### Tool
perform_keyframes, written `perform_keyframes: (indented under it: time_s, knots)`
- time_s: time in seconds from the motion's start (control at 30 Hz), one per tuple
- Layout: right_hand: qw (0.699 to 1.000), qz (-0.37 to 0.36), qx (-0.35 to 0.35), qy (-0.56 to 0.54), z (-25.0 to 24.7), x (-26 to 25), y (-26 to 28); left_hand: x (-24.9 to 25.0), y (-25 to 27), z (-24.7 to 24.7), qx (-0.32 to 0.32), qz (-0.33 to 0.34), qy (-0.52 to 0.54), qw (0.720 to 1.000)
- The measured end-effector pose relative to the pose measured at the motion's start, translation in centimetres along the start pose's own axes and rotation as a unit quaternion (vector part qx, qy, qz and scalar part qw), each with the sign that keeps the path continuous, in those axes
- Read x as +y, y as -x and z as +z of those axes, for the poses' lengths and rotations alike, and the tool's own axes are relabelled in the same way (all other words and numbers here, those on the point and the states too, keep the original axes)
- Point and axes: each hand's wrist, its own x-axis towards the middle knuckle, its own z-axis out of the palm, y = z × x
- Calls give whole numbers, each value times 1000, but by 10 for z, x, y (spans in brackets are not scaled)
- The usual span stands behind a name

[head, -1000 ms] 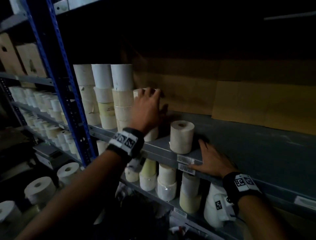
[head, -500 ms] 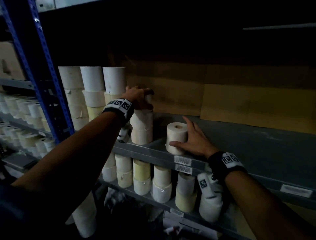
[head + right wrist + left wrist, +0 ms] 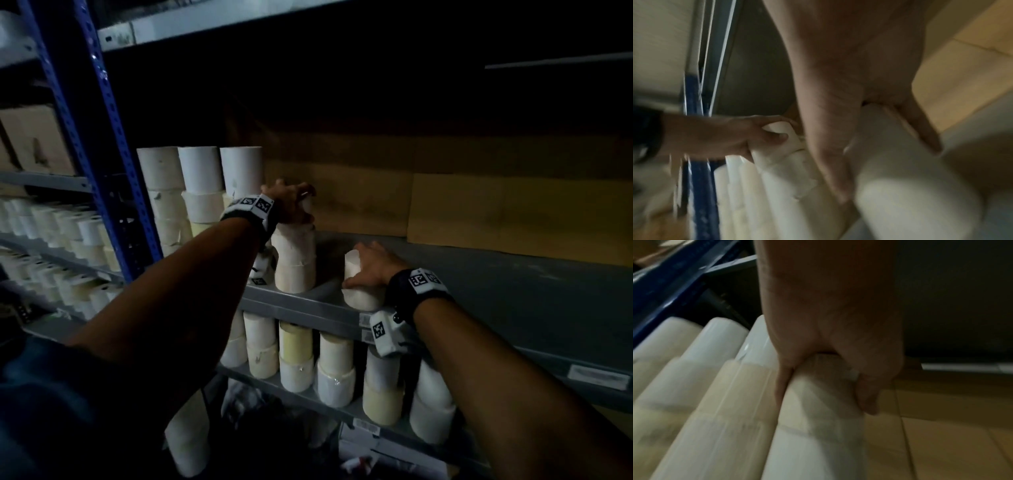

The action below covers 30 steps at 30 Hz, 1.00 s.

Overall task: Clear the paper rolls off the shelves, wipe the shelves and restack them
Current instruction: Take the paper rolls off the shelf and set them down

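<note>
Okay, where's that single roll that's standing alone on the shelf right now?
In the head view the lone roll stands at the shelf's front edge, right of the short stack, gripped by the right hand.

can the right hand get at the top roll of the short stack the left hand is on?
Probably not yet: the right hand grips the lone roll, and the left hand already covers the top roll. The shelf gap between looks clear.

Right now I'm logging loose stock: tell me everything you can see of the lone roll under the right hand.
The lone roll is a cream paper cylinder, standing upright at the front edge of the grey shelf, apart from the stacked rolls. The right hand wraps it from above. Its core is hidden.
</note>
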Motion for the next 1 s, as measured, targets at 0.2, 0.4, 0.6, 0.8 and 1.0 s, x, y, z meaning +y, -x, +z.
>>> perform_keyframes:
  time_s: [0.2,0.4,0.6,0.8,1.0]
  knots:
    - [995,-31,91,-41,-5,6,46,11,70,3,132,6,36,991]
    - [970,-137,152,-129,11,12,133,26,196,34,132,-9,63,989]
    - [966,-209,15,-154,105,16,195,44,329,159,22,-115,66,991]
    - [946,-251,-131,-154,241,9,237,70,450,272,-105,-311,130,935]
    - [914,-314,-236,-105,316,-29,257,66,534,327,-137,-448,169,867]
